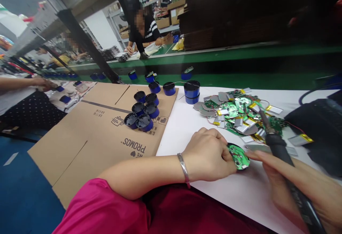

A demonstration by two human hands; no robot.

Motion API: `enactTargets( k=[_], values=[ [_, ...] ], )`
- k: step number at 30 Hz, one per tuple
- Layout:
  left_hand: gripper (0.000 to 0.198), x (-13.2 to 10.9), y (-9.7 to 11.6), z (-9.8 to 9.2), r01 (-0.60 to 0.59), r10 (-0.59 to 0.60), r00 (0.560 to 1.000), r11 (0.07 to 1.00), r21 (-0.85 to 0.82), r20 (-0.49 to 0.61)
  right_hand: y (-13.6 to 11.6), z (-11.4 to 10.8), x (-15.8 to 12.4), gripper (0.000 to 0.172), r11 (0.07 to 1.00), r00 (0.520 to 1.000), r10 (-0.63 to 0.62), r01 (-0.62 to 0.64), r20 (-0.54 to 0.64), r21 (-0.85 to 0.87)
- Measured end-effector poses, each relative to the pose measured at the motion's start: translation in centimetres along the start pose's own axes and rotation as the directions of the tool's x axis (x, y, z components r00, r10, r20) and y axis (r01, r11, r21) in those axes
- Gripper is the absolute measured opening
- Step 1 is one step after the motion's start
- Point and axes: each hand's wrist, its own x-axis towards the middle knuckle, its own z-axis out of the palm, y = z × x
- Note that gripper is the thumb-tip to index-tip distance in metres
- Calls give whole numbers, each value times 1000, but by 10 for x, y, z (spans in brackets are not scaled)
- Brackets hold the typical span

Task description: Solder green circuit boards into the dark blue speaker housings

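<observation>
My left hand [208,154], with a silver bangle at the wrist, is closed on the edge of a round green circuit board [239,157] that sits in a dark round housing. My right hand [299,180] carries a soldering iron [278,145], its tip slanting up and away over a heap of parts. One finger of that hand reaches to the board's right edge. The heap holds green circuit boards [239,105] and silver battery packs [274,110] with yellow ends and thin wires.
Several blue-and-black round housings [144,121] stand on a flattened cardboard sheet [107,130], and two more are stacked [191,91] on the white table [173,139]. A green conveyor [227,73] runs behind. Dark cloth [317,127] lies at right. Co-workers sit across and at left.
</observation>
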Motion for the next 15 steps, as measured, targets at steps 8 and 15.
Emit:
enactTargets(
  k=[8,15],
  values=[
    [9,-3,-1,-1,-13,13,1000,1000,-3,5,1,13,-5,30,995,994,-97,98,-42,14],
    [25,3,2,-7,-71,46,984,987,145,170,-1,17,-11,28,999,999,-29,30,-32,29]
  ],
)
